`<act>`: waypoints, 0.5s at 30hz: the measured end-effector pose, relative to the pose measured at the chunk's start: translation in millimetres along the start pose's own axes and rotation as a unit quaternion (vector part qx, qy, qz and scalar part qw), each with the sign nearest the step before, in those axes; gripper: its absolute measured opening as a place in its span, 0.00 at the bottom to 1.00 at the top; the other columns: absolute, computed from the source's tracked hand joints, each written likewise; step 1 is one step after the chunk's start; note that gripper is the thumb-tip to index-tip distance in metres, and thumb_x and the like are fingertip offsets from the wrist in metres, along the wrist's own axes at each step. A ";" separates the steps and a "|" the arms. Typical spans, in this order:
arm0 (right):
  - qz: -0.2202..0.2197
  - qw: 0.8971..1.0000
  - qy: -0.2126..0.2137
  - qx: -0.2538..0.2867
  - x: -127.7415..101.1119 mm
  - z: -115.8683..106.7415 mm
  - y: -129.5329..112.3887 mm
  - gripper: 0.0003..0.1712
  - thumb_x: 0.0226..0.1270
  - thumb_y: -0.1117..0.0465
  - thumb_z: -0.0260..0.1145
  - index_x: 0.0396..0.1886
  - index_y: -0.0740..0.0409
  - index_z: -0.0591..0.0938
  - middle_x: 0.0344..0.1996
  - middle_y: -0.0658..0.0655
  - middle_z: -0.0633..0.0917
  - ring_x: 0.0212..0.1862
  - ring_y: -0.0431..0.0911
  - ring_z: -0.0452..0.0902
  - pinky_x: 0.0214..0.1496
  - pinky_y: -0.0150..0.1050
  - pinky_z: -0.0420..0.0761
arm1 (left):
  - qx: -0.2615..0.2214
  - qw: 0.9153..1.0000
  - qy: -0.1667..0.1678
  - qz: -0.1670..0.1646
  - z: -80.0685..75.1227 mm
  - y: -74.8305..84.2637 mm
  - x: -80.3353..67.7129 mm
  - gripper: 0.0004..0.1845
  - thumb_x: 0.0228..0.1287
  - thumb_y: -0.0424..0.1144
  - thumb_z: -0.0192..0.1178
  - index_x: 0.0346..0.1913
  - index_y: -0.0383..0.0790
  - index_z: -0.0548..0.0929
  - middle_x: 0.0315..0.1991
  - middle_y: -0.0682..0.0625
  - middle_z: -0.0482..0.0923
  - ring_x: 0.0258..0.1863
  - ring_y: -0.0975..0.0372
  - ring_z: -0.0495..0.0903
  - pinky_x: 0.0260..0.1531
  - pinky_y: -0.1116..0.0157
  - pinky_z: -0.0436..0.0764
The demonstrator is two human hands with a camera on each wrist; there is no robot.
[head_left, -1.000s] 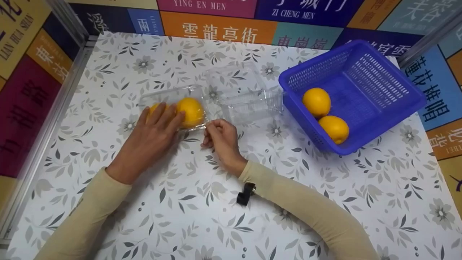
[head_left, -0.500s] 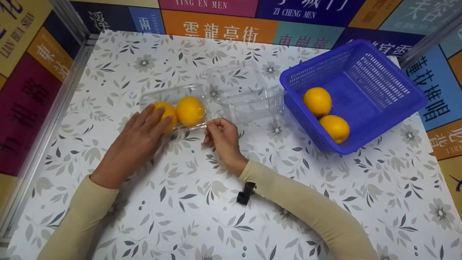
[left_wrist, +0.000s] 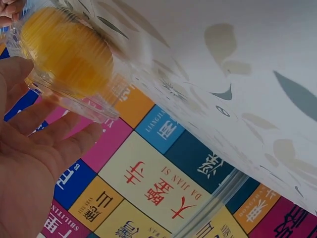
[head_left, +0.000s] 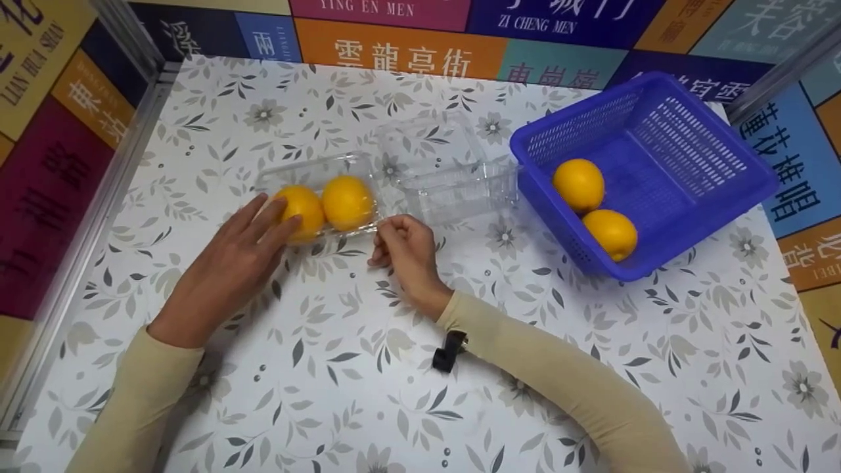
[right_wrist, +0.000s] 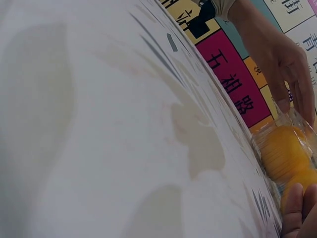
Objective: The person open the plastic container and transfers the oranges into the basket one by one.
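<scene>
Two hands at a clear plastic tray (head_left: 318, 172) lying toward the left half of the table (head_left: 341, 368), nearer the far edge than the near one; two oranges sit side by side in it, the left orange (head_left: 301, 211) and the right orange (head_left: 347, 202), touching each other; the left hand (head_left: 230, 269) lies flat and relaxed on the table, fingers straight, fingertips (head_left: 282, 231) pressed against the near side of the left orange and the tray's wall, gripping nothing; the left wrist view shows it close up, the tray's ribbed wall (left_wrist: 74, 99) resting against those straight fingers (left_wrist: 59, 134) with the orange (left_wrist: 67, 52) glowing through the plastic; the right hand (head_left: 404, 253) sits at the tray's near right corner, fingers curled in, pinching the tray's thin rim between thumb and fingertips; in the right wrist view only a fingertip (right_wrist: 292, 208) shows at the bottom beside the fruit in the tray, so the pinch itself reads best from the head view; just right of the filled tray lies a second clear clamshell box (head_left: 453, 177), open, its far end close to a blue basket (head_left: 716, 190) that stands at the table's far right corner; inside the basket two more oranges, one orange (head_left: 577, 184) farther back and another orange (head_left: 610, 234) nearer, touching; a small black clip (head_left: 449, 351) hangs at the right sleeve
</scene>
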State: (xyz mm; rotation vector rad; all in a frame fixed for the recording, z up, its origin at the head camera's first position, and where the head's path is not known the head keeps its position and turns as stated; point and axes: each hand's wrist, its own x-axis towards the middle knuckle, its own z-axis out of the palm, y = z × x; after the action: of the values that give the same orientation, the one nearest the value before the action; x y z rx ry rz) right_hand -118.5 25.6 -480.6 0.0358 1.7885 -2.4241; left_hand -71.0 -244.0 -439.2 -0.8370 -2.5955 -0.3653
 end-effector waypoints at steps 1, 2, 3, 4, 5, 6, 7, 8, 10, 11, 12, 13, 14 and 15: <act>-0.001 1.000 0.001 0.003 -0.1 0.1 -0.3 0.05 0.79 0.72 0.62 0.42 0.72 0.81 0.30 0.66 0.84 0.23 0.44 0.81 0.29 0.38 0.91 | -0.002 1.000 0.000 0.001 -0.2 -0.2 0.0 0.29 0.70 0.24 0.72 0.72 0.33 0.79 0.75 0.30 0.75 0.76 0.32 0.70 0.69 0.33 0.78; -0.002 1.000 0.002 0.004 0.0 0.1 -0.3 0.05 0.79 0.72 0.62 0.42 0.72 0.81 0.30 0.66 0.84 0.23 0.44 0.81 0.29 0.38 0.90 | -0.004 1.000 0.000 0.002 -0.6 -0.4 0.0 0.29 0.70 0.24 0.72 0.72 0.33 0.79 0.75 0.30 0.75 0.76 0.32 0.70 0.68 0.34 0.78; -0.002 1.000 0.002 0.004 0.1 0.0 0.0 0.05 0.80 0.72 0.62 0.42 0.73 0.81 0.30 0.66 0.84 0.23 0.43 0.81 0.29 0.38 0.90 | -0.005 1.000 -0.001 0.002 -1.0 -0.6 0.1 0.29 0.70 0.23 0.72 0.72 0.33 0.79 0.75 0.30 0.75 0.76 0.32 0.70 0.68 0.34 0.78; -0.002 1.000 0.003 0.004 0.3 -0.1 0.2 0.05 0.80 0.72 0.62 0.42 0.73 0.81 0.30 0.66 0.84 0.23 0.43 0.81 0.28 0.38 0.90 | -0.007 1.000 -0.001 0.002 -1.4 -0.8 0.1 0.29 0.70 0.23 0.72 0.72 0.34 0.79 0.75 0.30 0.75 0.76 0.32 0.70 0.68 0.34 0.78; -0.001 1.000 0.003 0.003 0.5 -0.1 0.5 0.05 0.80 0.72 0.62 0.43 0.74 0.80 0.30 0.66 0.84 0.23 0.43 0.81 0.28 0.38 0.90 | -0.009 1.000 -0.002 0.002 -1.9 -1.1 0.0 0.29 0.69 0.23 0.72 0.72 0.34 0.79 0.75 0.30 0.75 0.77 0.32 0.70 0.68 0.33 0.78; -0.001 1.000 0.003 0.000 0.7 -0.2 0.8 0.06 0.80 0.72 0.62 0.43 0.75 0.80 0.30 0.66 0.84 0.23 0.43 0.82 0.28 0.37 0.90 | -0.010 1.000 -0.003 0.001 -2.4 -1.3 -0.1 0.30 0.69 0.22 0.72 0.72 0.34 0.79 0.75 0.30 0.74 0.77 0.32 0.70 0.68 0.33 0.78; -0.001 1.000 0.003 -0.002 0.9 -0.2 1.1 0.06 0.80 0.72 0.62 0.43 0.75 0.80 0.30 0.66 0.84 0.23 0.43 0.82 0.28 0.37 0.90 | -0.012 1.000 -0.004 0.001 -2.7 -1.5 -0.4 0.30 0.69 0.22 0.72 0.72 0.34 0.79 0.75 0.30 0.74 0.77 0.32 0.69 0.68 0.33 0.78; -0.001 1.000 0.003 -0.005 1.1 -0.2 1.4 0.07 0.79 0.72 0.62 0.44 0.76 0.80 0.30 0.66 0.84 0.22 0.43 0.82 0.28 0.37 0.90 | -0.015 1.000 -0.005 -0.001 -3.0 -1.8 -0.8 0.30 0.69 0.22 0.72 0.72 0.34 0.79 0.75 0.30 0.74 0.78 0.32 0.69 0.68 0.33 0.78; -0.002 1.000 0.002 -0.007 1.1 -0.1 1.4 0.08 0.79 0.72 0.62 0.44 0.78 0.80 0.30 0.66 0.84 0.23 0.43 0.82 0.28 0.37 0.90 | -0.018 1.000 -0.006 -0.002 -2.9 -2.2 -1.4 0.31 0.69 0.21 0.72 0.73 0.34 0.79 0.76 0.30 0.73 0.78 0.33 0.68 0.68 0.34 0.79; -0.003 1.000 0.002 -0.007 1.0 0.0 1.3 0.08 0.79 0.72 0.62 0.44 0.78 0.80 0.30 0.66 0.84 0.23 0.43 0.82 0.28 0.37 0.90 | -0.018 1.000 -0.007 -0.003 -2.7 -2.3 -1.8 0.31 0.69 0.21 0.72 0.73 0.34 0.78 0.77 0.30 0.73 0.79 0.33 0.68 0.68 0.34 0.78; -0.002 1.000 0.002 -0.004 0.9 0.0 1.3 0.08 0.79 0.72 0.62 0.44 0.78 0.80 0.30 0.66 0.84 0.22 0.43 0.81 0.28 0.37 0.90 | -0.017 1.000 -0.009 -0.005 -2.4 -2.4 -2.1 0.31 0.69 0.21 0.72 0.73 0.34 0.78 0.77 0.30 0.73 0.79 0.32 0.68 0.68 0.35 0.79; -0.001 1.000 0.001 0.000 0.8 -0.1 1.3 0.08 0.79 0.72 0.62 0.44 0.78 0.80 0.30 0.65 0.84 0.22 0.43 0.81 0.28 0.37 0.90 | -0.016 1.000 -0.010 -0.006 -2.0 -2.5 -2.6 0.31 0.69 0.22 0.72 0.73 0.34 0.78 0.77 0.30 0.72 0.79 0.32 0.67 0.68 0.35 0.79; 0.000 1.000 0.001 0.003 0.7 -0.2 1.4 0.08 0.78 0.72 0.62 0.44 0.78 0.80 0.29 0.65 0.83 0.22 0.43 0.81 0.28 0.37 0.90 | -0.014 1.000 -0.012 -0.009 -1.7 -2.3 -2.9 0.31 0.69 0.22 0.72 0.74 0.35 0.77 0.77 0.30 0.72 0.79 0.32 0.67 0.68 0.35 0.79; 0.000 1.000 0.000 0.007 0.6 -0.3 1.6 0.08 0.78 0.72 0.62 0.44 0.78 0.80 0.29 0.64 0.83 0.22 0.43 0.81 0.28 0.37 0.90 | -0.014 1.000 -0.014 -0.012 -1.3 -2.1 -3.3 0.32 0.69 0.22 0.72 0.74 0.35 0.77 0.78 0.30 0.71 0.79 0.32 0.67 0.68 0.35 0.79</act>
State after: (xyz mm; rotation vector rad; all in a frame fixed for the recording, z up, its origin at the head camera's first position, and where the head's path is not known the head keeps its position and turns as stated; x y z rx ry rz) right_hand -118.9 25.4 -482.3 0.0388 1.7707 -2.4368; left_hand -69.4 -247.8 -439.8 -0.8262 -2.6339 -0.3999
